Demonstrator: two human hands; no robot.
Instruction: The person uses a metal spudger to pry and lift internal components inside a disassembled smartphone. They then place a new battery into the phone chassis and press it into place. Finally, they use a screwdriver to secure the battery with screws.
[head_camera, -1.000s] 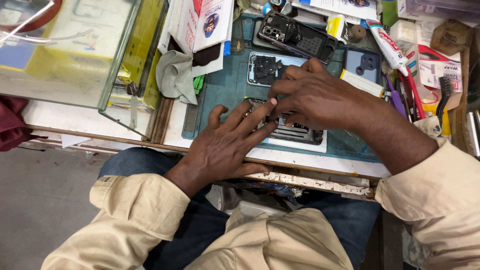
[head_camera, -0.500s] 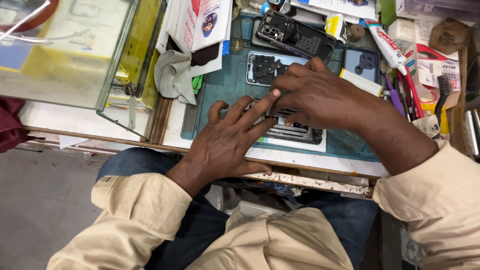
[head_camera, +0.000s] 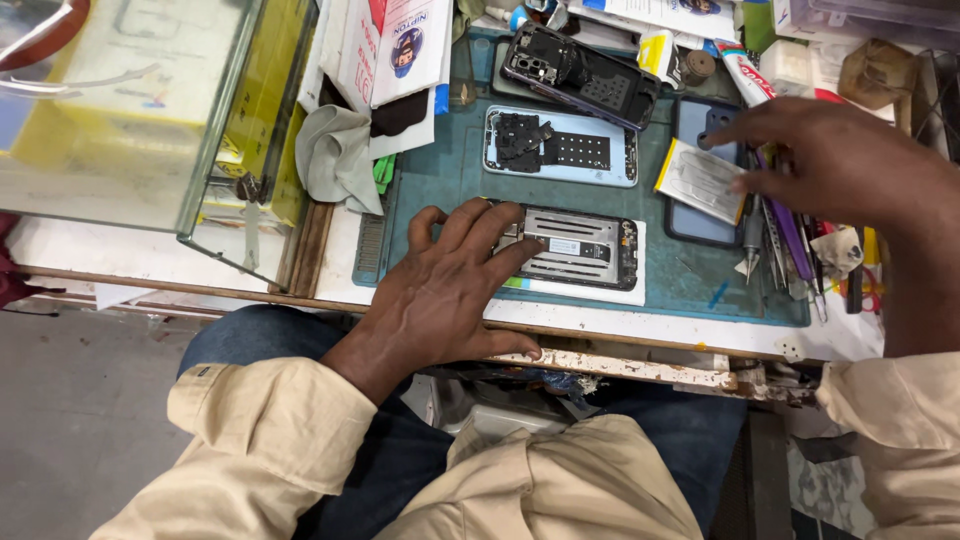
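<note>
My left hand (head_camera: 450, 290) lies flat on the green work mat (head_camera: 440, 180), its fingers pressing the left end of an opened phone (head_camera: 585, 248) with a bare metal frame. My right hand (head_camera: 830, 160) hovers at the right over a row of tools (head_camera: 785, 235), fingers spread and holding nothing that I can see. Its fingertips are close to a dark blue phone back (head_camera: 700, 130) and a small white-and-yellow part (head_camera: 700, 178). Behind the opened phone lie a light blue phone shell (head_camera: 560, 145) and a dark phone frame (head_camera: 585, 72).
A glass case (head_camera: 130, 110) stands at the left on the bench. A grey cloth (head_camera: 335, 155) and paper boxes (head_camera: 395, 45) lie beside the mat. Tubes, small boxes and clutter fill the far right. The bench's chipped front edge (head_camera: 640, 365) runs above my lap.
My right hand has left the opened phone and moved right to the tools. My left hand stays on the phone's left end.
</note>
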